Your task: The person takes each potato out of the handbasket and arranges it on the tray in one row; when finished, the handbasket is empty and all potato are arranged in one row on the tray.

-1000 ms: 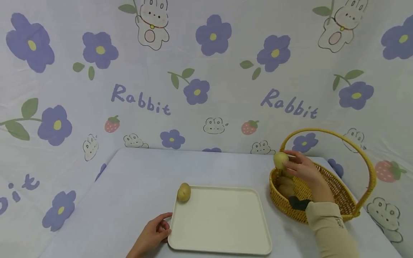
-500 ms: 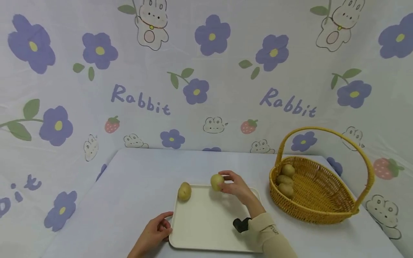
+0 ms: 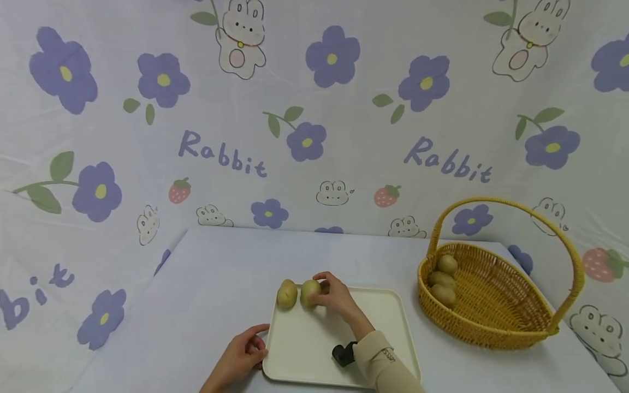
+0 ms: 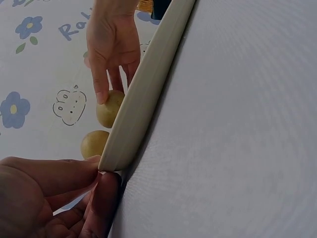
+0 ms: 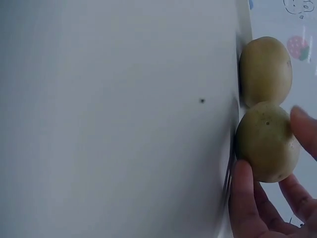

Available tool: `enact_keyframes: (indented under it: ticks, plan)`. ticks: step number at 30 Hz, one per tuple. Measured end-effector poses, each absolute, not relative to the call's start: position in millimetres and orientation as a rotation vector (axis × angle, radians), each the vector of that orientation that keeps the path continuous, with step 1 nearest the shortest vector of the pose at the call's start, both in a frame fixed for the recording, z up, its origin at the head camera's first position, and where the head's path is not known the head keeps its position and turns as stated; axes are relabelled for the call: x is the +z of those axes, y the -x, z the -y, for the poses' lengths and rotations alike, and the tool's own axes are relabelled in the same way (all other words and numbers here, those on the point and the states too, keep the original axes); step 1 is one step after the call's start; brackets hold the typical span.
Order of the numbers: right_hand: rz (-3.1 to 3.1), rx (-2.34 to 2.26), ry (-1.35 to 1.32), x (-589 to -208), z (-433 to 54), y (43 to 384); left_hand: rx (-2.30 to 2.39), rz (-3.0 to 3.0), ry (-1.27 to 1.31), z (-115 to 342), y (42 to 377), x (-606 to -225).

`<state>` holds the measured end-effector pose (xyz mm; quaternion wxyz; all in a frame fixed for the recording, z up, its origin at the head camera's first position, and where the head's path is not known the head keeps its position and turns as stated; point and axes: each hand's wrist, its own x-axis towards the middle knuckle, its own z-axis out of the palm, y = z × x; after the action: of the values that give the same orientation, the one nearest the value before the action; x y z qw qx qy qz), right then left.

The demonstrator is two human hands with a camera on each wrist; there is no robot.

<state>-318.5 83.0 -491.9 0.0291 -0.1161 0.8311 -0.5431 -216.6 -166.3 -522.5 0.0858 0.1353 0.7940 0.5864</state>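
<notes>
My right hand (image 3: pixel 341 303) holds a yellowish-brown potato (image 3: pixel 309 293) between thumb and fingers at the far left part of a cream rectangular tray (image 3: pixel 300 349). A second potato (image 3: pixel 287 295) sits just left of it, in the tray's far left corner. In the right wrist view the held potato (image 5: pixel 267 144) overlaps the other potato (image 5: pixel 266 72), and the thumb stands at its side. My left hand (image 3: pixel 238 355) pinches the tray's left rim; the left wrist view has the tray's edge (image 4: pixel 141 104) between its thumb and fingers.
A yellow wicker basket (image 3: pixel 484 341) with a tall arched handle stands right of the tray, three potatoes (image 3: pixel 442 280) along its left side. The table (image 3: pixel 196 289) has a white cover. Behind hangs a cloth (image 3: pixel 275 87) printed with flowers and rabbits.
My right hand has carried the potato from over the basket leftward to the tray, beside the first potato. The left hand has stayed at the tray's rim.
</notes>
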Motion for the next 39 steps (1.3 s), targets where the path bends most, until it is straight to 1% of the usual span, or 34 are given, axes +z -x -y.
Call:
enact_keyframes:
  ticks: [6, 14, 22, 31, 35, 39]
  plan:
    - [-2.582, -1.631, 0.416, -490, -80, 318, 1.753, -2.380, -0.417, 168, 217, -519]
    - [-2.581, -1.634, 0.377, -488, -80, 316, 1.733, -2.384, -0.418, 167, 220, -522]
    - [-2.560, -1.629, 0.394, -491, -82, 317, 1.722, -2.395, -0.428, 162, 214, -510]
    - [-2.570, -1.595, 0.371, -490, -83, 315, 1.735, -2.389, -0.399, 164, 217, -521]
    - [-2.619, -1.543, 0.342, -484, -89, 314, 1.721, -2.403, -0.419, 164, 217, -522]
    - [-2.660, -1.554, 0.275, -471, -108, 317, 1.711, -2.414, -0.412, 164, 215, -521]
